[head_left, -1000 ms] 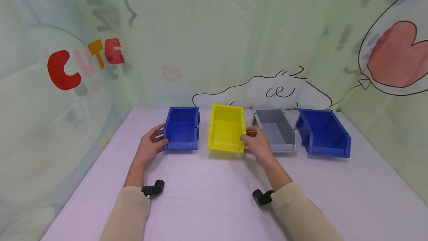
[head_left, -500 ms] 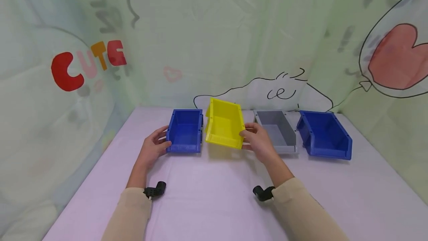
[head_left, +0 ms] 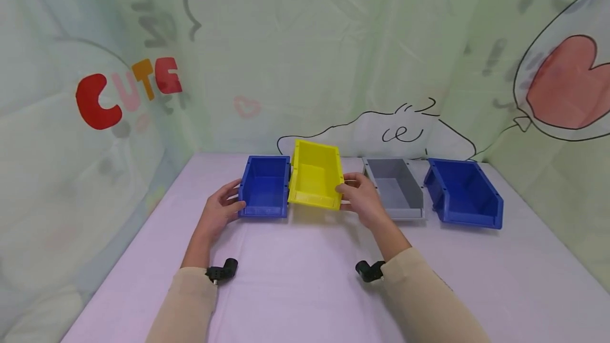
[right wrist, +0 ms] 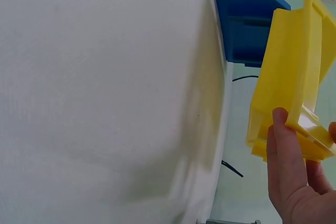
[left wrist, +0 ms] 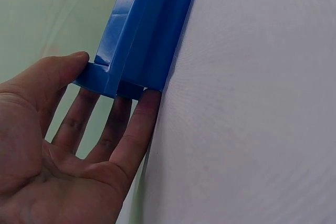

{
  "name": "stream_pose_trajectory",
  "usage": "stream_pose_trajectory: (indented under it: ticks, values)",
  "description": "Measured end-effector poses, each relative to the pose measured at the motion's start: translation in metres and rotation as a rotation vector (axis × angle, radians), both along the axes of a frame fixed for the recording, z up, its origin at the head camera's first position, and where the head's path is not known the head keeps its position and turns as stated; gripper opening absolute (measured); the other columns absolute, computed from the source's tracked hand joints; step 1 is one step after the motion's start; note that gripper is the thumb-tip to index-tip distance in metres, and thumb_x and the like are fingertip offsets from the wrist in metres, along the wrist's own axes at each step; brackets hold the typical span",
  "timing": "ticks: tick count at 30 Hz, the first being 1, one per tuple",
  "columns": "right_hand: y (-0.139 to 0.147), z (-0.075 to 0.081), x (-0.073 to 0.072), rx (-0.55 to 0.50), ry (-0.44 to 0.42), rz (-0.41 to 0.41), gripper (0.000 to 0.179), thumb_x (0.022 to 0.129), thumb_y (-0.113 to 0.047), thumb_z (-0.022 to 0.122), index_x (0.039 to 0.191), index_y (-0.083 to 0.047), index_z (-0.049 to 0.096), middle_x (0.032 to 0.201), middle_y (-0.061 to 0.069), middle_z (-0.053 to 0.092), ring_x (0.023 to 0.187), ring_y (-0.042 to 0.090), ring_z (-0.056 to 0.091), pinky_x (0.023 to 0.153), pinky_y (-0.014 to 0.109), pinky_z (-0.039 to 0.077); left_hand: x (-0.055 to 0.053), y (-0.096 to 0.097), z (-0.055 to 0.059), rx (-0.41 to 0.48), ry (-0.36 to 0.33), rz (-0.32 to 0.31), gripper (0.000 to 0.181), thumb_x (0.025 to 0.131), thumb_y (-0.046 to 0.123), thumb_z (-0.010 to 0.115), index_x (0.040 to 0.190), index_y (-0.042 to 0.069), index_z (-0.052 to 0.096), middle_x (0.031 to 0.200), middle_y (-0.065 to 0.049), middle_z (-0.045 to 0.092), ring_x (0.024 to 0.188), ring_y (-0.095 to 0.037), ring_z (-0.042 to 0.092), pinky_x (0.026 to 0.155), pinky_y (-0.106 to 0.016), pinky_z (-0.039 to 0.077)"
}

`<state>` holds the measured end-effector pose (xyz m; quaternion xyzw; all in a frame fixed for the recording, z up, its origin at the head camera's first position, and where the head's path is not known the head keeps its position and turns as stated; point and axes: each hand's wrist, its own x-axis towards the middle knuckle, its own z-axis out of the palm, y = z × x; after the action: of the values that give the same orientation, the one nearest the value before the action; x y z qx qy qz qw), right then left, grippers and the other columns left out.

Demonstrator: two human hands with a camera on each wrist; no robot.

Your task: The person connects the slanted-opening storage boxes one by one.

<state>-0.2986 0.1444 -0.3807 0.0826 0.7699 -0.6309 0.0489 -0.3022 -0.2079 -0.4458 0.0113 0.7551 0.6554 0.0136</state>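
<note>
1. Head view: four open-fronted bins in a row across the worktop (head_left: 295,285), before a printed sheet (head_left: 305,62).
2. Left hand (head_left: 215,216) clamped on the left side of the leftmost blue bin (head_left: 264,189). Left wrist view: thumb on the rim, fingers against the outside; bin sits on the worktop.
3. Right hand (head_left: 364,199) clamped on the right side of the yellow bin (head_left: 315,171), thumb inside the edge, fingers outside.
4. Yellow bin position: raised off the worktop, tilted, left side higher; shadow cast below. Located between leftmost blue bin and grey bin (head_left: 394,187), right beside the blue one. Contact between the two: cannot tell.
5. Grey bin stands behind and right of the right hand; rightmost blue bin (head_left: 464,192) just beside it, at an angle.
6. Both forearms in beige sleeves (head_left: 183,306), a black wrist camera (head_left: 223,270) on each.
</note>
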Motion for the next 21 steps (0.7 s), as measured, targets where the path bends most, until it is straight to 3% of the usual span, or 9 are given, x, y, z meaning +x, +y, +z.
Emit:
stream_pose_trajectory:
  ticks: [8,15,21]
  values:
    - [-0.0001,0.0012,-0.0003,0.038,0.009,0.008,0.049,0.101,-0.014,0.062,0.146,-0.010,0.046,0.146,0.016,0.051,0.120,0.034,0.062,0.099,0.040,0.058,-0.0020,0.0022,0.0000,0.009,-0.004,-0.004,0.068,0.098,0.005,0.067,0.158,0.026,0.043,0.160,-0.013,0.045,0.145,-0.034,0.047,0.095,-0.034,0.060]
    - [0.0025,0.0021,-0.0005,0.065,0.022,0.011,0.048,0.100,-0.015,0.062,0.145,-0.011,0.047,0.145,0.015,0.052,0.119,0.034,0.062,0.099,0.041,0.059,-0.0030,0.0049,-0.0013,-0.020,-0.007,-0.002,0.066,0.099,0.007,0.067,0.157,0.029,0.045,0.159,-0.011,0.047,0.144,-0.033,0.048,0.102,-0.045,0.057]
    - [-0.0019,0.0098,0.0021,0.147,0.076,0.038,0.049,0.101,-0.019,0.063,0.147,-0.011,0.048,0.144,0.015,0.051,0.115,0.033,0.064,0.095,0.038,0.061,-0.0003,0.0022,-0.0018,-0.022,-0.013,-0.001,0.067,0.099,0.007,0.067,0.158,0.029,0.043,0.160,-0.010,0.045,0.146,-0.033,0.046,0.104,-0.046,0.056]
